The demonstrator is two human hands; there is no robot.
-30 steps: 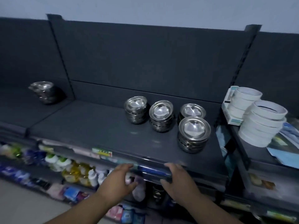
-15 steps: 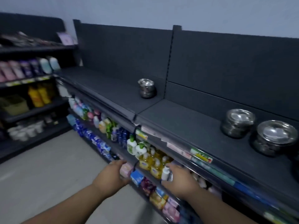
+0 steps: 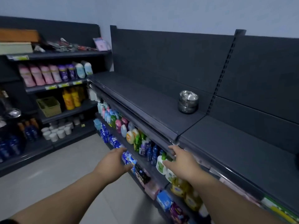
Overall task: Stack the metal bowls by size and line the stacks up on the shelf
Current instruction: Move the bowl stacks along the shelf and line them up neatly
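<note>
Right hand (image 3: 181,164) risen near shelf (image 3: 145,102) edge; left hand (image 3: 113,162) empty; bowls (image 3: 188,102) beyond.

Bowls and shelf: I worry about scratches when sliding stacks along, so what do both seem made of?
The bowls look like polished metal, probably stainless steel: silvery, with bright mirror-like reflections on the rim and wall. The shelf looks like sheet metal with a matte dark grey coating: flat, even colour, hardly any shine, and a thin folded front edge. The exact coating cannot be told.

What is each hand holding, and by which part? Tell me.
Nothing. The left hand and right hand are both open and empty; the stack of metal bowls stands untouched on the shelf.
</note>
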